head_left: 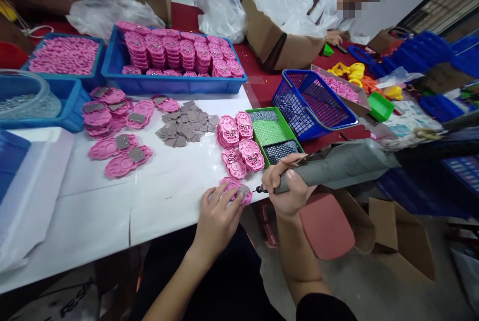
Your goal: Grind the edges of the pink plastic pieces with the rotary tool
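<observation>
My left hand (219, 216) presses down on a pink plastic piece (235, 188) with a grey square plate on it, at the white table's near edge; its fingers are curled over the piece. My right hand (286, 186) is closed round a grey-wrapped power screwdriver (337, 163), whose tip points left at the pink piece. Just beyond lie three stacks of pink pieces (239, 144) and a green tray (271, 134) of small screws.
A pile of grey square plates (185, 126) lies mid-table, pink pieces with plates (116, 131) to its left. Blue bins (172, 61) of pink pieces stand at the back. A blue basket (312, 104) sits right. Another person (337, 16) works far right.
</observation>
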The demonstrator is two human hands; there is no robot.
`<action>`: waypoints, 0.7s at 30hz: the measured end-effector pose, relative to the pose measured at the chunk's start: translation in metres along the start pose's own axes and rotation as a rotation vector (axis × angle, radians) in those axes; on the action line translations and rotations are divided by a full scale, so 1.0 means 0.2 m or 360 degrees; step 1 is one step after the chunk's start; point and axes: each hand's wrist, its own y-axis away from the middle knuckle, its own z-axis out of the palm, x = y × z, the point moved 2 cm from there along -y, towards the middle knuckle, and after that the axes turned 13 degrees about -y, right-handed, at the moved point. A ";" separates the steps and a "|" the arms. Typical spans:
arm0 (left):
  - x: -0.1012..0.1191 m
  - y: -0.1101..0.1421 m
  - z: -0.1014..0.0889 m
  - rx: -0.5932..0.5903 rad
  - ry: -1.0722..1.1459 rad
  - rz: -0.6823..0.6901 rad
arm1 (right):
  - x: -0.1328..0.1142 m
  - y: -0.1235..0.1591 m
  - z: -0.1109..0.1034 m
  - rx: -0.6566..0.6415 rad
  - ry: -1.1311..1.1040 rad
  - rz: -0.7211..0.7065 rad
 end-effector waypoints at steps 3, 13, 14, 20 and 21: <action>0.01 0.00 0.00 0.0016 -0.0005 -0.0032 | 0.02 0.00 0.00 -0.0005 0.0025 0.0023; 0.02 -0.04 -0.01 -0.0062 -0.0029 -0.0073 | 0.06 0.04 -0.01 -0.0007 -0.0005 0.0121; 0.02 -0.04 -0.01 -0.0074 -0.0027 -0.0070 | 0.06 0.04 -0.01 -0.0019 -0.0023 0.0124; 0.01 -0.04 -0.02 -0.0102 -0.0027 -0.0023 | 0.06 0.03 -0.03 -0.0052 -0.0132 0.0134; 0.01 -0.04 -0.02 -0.0104 -0.0032 -0.0017 | 0.06 0.03 -0.03 -0.0054 -0.0140 0.0134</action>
